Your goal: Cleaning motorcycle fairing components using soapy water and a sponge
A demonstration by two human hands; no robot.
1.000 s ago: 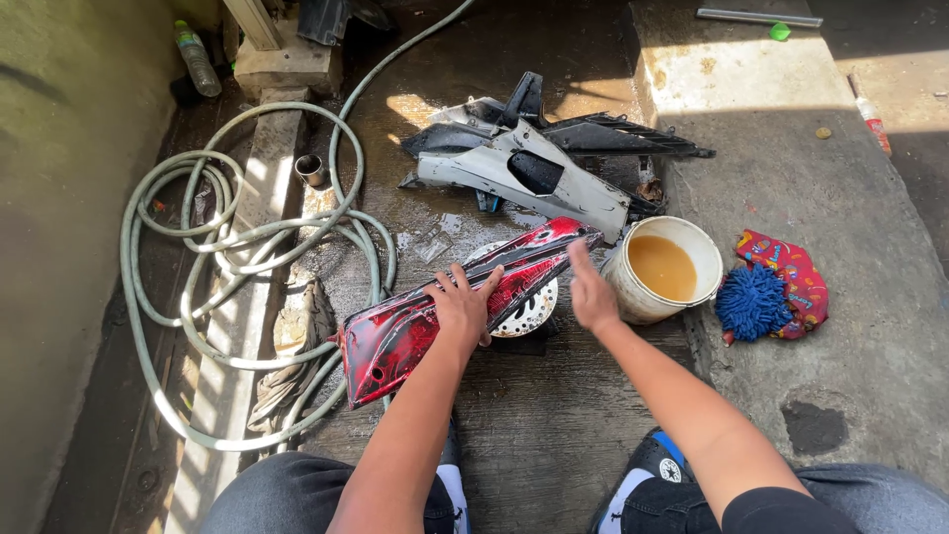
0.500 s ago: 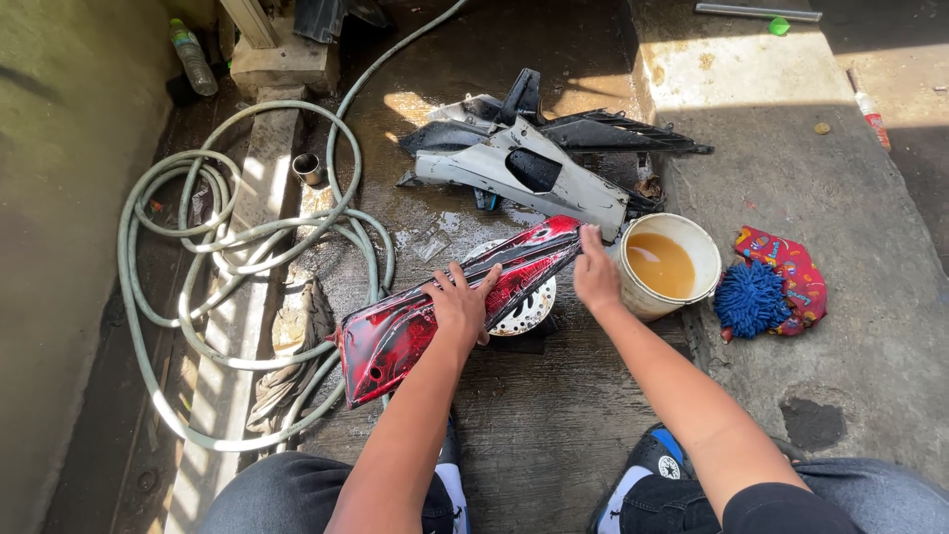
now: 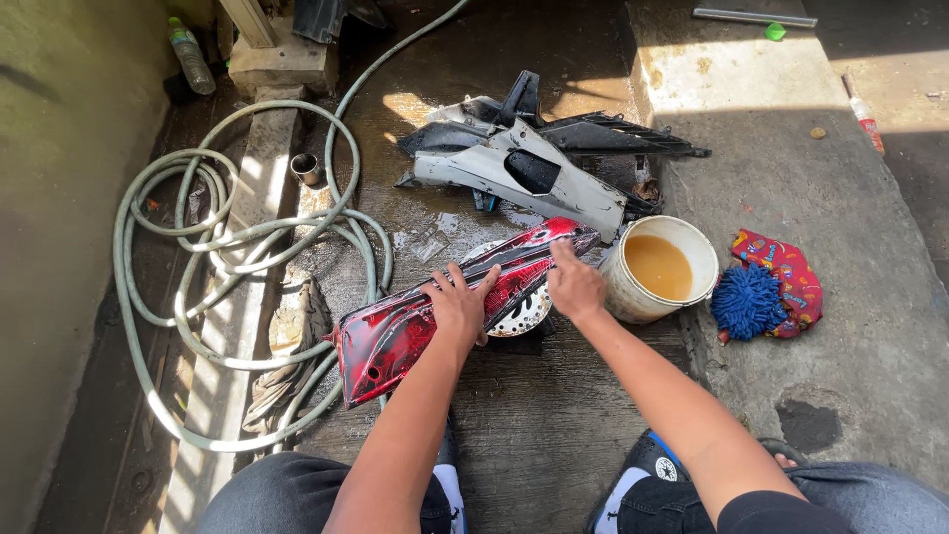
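We found the red motorcycle panel (image 3: 445,307) lying across the wet concrete floor (image 3: 534,425), its upper end propped over a perforated metal disc (image 3: 522,309), just beside the white bucket (image 3: 660,269) of brownish water. Our left hand (image 3: 457,305) lay flat on the panel's middle, fingers spread, pressing rather than gripping. Our right hand (image 3: 573,285) rested on the panel's narrow upper end, fingers curled over its edge; we could not tell whether they truly clamped it. Against the view a second earlier, little had changed: the right hand had slid slightly along that upper end toward the tip, while the left had kept its place and the panel had not shifted. The scrubbing, we judged, was working along the upper end. The blue mop mitt (image 3: 747,301) lay untouched beyond the bucket, the green hose (image 3: 237,247) coiled at left.
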